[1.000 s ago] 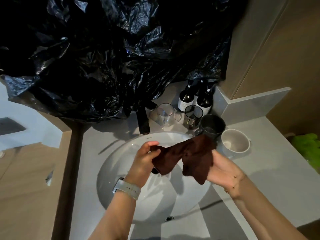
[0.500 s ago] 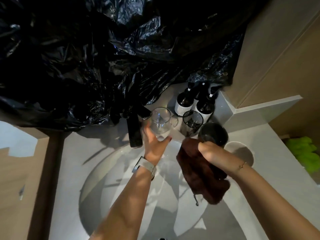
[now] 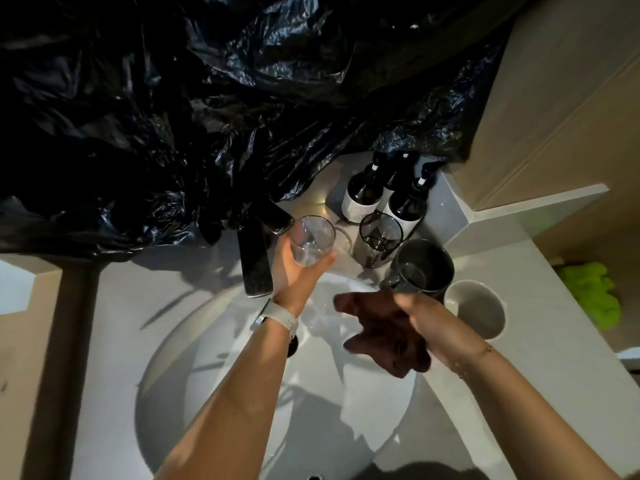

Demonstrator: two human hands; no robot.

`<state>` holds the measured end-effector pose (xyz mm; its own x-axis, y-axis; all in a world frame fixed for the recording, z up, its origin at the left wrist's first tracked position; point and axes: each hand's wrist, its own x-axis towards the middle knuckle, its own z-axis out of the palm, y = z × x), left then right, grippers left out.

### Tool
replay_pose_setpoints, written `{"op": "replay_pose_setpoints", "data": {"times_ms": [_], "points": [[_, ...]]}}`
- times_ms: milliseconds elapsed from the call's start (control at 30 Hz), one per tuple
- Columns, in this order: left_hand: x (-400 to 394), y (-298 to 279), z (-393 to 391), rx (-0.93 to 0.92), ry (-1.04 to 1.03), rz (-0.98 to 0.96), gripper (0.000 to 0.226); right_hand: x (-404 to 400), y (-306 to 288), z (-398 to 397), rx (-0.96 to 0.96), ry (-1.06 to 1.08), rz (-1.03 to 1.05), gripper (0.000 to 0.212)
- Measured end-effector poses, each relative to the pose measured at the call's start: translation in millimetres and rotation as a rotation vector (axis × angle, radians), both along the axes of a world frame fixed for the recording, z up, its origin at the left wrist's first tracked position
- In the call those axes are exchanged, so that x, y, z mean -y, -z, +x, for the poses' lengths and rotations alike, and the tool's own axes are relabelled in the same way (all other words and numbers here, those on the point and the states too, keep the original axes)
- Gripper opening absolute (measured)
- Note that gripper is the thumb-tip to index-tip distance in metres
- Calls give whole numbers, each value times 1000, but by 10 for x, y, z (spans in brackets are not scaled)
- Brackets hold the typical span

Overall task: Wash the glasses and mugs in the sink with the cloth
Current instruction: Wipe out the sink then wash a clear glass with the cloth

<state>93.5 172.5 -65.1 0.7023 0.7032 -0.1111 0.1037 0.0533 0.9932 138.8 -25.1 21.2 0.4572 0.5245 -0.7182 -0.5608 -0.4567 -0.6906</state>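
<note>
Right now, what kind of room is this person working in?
Probably a bathroom or hotel vanity: a round white sink set in a counter, a black faucet, and three dark pump bottles in the corner.

View: a single wide-angle head camera, worn by the person at the basin.
Direction: forward and steeply down onto the sink (image 3: 180, 393) and countertop (image 3: 540, 368).
Distance: close, both forearms entering from the bottom edge.
Frame edges: black plastic sheeting (image 3: 207, 116) fills the top; wood panelling (image 3: 571, 116) at right.
</note>
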Motion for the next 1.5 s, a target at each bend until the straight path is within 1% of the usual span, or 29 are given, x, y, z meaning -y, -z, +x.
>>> {"op": "replay_pose_setpoints", "data": {"times_ms": [67,100,167,233,300,333,367,400,433,500,533,600,667,700,733,767,833,867,900,967,1033,1067,1167,1200,1300,1333,1400,1467,1500], "points": [[95,-55,-191,-63,20,-32,80,63,-58,-21,-116,134,167,46],[145,-100,-317,-89,52,-15,79,90,-73,-40,-183,175,237,46],[200,-155,-593,-101,156,-32,68,158,-107,-93,-294,227,335,45],[232,-252,-892,-102,251,-133,58,234,-115,-178,-333,222,386,45],[243,-346,-1165,-118,315,-172,61,287,-139,-242,-361,216,444,65],[250,-413,-1291,-127,331,-196,62,295,-148,-278,-347,198,452,75],[265,-480,-1409,-136,342,-204,60,287,-177,-330,-322,176,454,80],[283,-532,-1506,-144,336,-217,59,276,-174,-378,-275,157,435,79],[300,-567,-1590,-150,320,-216,59,247,-203,-442,-218,155,397,67],[316,-594,-1732,-197,278,-213,59,200,-217,-576,-59,129,309,36],[338,-634,-1789,-217,270,-215,56,174,-206,-638,44,74,265,31],[379,-690,-1887,-265,290,-215,47,108,-210,-749,261,-82,157,34],[431,-713,-1939,-261,332,-300,34,24,-254,-872,366,-227,105,27],[453,-738,-1944,-233,336,-382,29,-14,-269,-927,384,-273,127,23],[468,-785,-1945,-211,336,-477,29,-44,-257,-970,408,-302,165,25],[457,-772,-1952,-181,354,-538,38,-76,-258,-1016,428,-313,203,28],[427,-769,-1971,-176,425,-593,62,-100,-241,-1077,445,-333,263,34],[417,-802,-1977,-188,444,-622,65,-108,-227,-1092,449,-352,281,37],[399,-767,-1981,-210,438,-647,63,-112,-214,-1101,448,-375,288,38],[397,-796,-1955,-267,396,-697,50,-141,-198,-1104,422,-410,278,36],[423,-831,-1917,-297,355,-752,37,-166,-194,-1086,364,-410,266,28],[441,-855,-1899,-309,329,-782,35,-177,-192,-1074,348,-419,259,24],[466,-819,-1869,-289,226,-919,42,-199,-200,-1060,330,-470,262,13],[476,-821,-1865,-281,196,-954,46,-205,-193,-1063,331,-467,259,14],[503,-737,-1876,-250,139,-947,51,-298,-148,-1092,310,-293,213,10],[524,-730,-1878,-252,123,-927,52,-338,-133,-1098,307,-257,183,15],[564,-700,-1885,-254,83,-919,52,-390,-93,-1077,311,-321,97,26],[585,-672,-1899,-263,38,-950,43,-388,-92,-1013,256,-441,-3,21],[582,-646,-1910,-260,29,-961,39,-376,-105,-974,208,-494,-10,17]]}}
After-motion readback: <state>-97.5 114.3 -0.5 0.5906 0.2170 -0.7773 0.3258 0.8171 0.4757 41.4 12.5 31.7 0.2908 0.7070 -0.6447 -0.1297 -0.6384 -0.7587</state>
